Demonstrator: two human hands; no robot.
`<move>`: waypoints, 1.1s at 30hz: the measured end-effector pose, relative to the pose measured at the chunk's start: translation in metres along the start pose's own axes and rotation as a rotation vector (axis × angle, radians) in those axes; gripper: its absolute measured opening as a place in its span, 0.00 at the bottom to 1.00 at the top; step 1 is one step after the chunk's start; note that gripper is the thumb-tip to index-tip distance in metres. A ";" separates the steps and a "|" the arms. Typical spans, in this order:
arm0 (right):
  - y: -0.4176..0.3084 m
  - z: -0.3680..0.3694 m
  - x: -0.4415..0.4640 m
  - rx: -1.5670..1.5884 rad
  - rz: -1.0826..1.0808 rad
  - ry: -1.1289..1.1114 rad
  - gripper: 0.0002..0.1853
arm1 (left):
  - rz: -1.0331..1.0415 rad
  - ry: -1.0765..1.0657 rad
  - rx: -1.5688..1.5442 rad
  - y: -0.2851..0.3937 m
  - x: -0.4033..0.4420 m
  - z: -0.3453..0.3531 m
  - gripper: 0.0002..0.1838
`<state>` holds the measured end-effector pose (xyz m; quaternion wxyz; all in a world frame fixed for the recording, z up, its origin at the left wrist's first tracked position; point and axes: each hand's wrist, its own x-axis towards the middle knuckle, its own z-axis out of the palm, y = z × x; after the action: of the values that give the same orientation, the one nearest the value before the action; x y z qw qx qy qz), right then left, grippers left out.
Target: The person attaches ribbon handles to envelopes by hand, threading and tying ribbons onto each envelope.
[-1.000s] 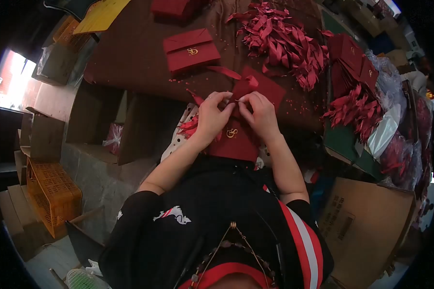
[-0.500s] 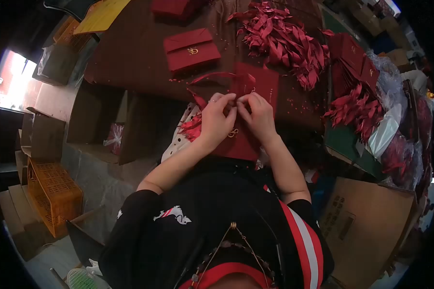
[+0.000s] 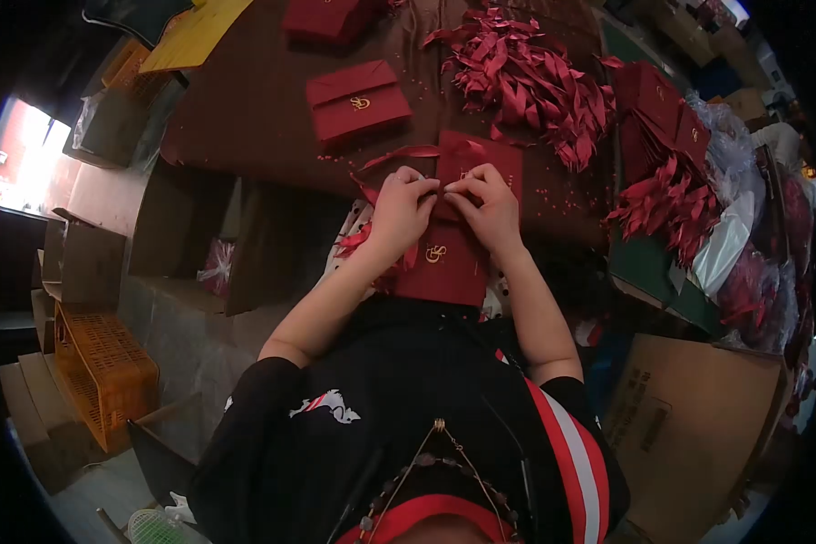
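A dark red paper gift bag (image 3: 458, 272) with a gold emblem lies flat in front of me, over the table's near edge. Above its middle, my left hand (image 3: 403, 207) is closed in a pinch on the red ribbon (image 3: 399, 157), a strip of which curves out beyond the fingers. Close by on the right, my right hand (image 3: 488, 208) pinches at the same spot, its fingertips nearly meeting the left ones. What lies exactly between the fingertips is mostly covered. Loose ribbon ends (image 3: 354, 240) hang beside my left wrist.
A folded red bag (image 3: 361, 104) lies on the brown-covered table (image 3: 236, 118), near a heap of red ribbons (image 3: 535, 82). Bags with ribbons (image 3: 666, 136) are stacked at right beside clear plastic. Cardboard boxes (image 3: 694, 426) and an orange crate (image 3: 109, 372) stand around me.
Both hands stay over the bag, with the fingertips slightly farther apart. The right fingers have curled more, and the bag's emblem shows more fully.
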<state>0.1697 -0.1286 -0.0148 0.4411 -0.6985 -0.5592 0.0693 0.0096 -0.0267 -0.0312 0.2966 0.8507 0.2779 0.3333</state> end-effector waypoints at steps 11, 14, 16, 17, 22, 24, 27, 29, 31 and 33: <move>0.018 -0.005 0.005 0.397 0.085 0.100 0.07 | 0.065 0.098 0.275 -0.031 0.000 -0.048 0.03; 0.025 -0.001 0.005 0.490 0.146 0.110 0.06 | 0.099 0.115 0.385 -0.059 -0.010 -0.086 0.02; 0.023 0.000 0.004 0.412 0.100 0.084 0.06 | 0.107 0.134 0.390 -0.052 -0.018 -0.087 0.03; 0.023 0.001 0.005 0.390 0.109 0.073 0.06 | 0.118 0.163 0.391 -0.048 -0.020 -0.086 0.05; 0.023 0.000 0.006 0.454 0.127 0.066 0.07 | 0.254 0.089 0.322 -0.011 -0.007 -0.074 0.36; 0.025 -0.007 0.008 0.584 0.247 0.021 0.07 | 0.334 -0.098 0.288 0.009 -0.004 -0.062 0.35; 0.023 -0.017 0.015 0.724 0.363 0.004 0.06 | 0.447 -0.251 0.315 0.001 -0.004 -0.032 0.27; 0.045 -0.022 0.018 0.633 0.303 0.064 0.08 | 0.444 -0.218 0.288 0.000 -0.005 -0.023 0.26; 0.051 -0.036 0.031 0.184 0.083 0.241 0.13 | 0.473 -0.124 0.228 0.000 -0.004 -0.021 0.23; 0.058 -0.051 0.037 -0.097 0.105 0.254 0.15 | 0.496 -0.066 0.206 0.001 -0.003 -0.029 0.22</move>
<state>0.2554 -0.1241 -0.0100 0.4699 -0.7503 -0.4643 -0.0239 -0.0132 -0.0207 -0.0145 0.1265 0.9290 0.0838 0.3377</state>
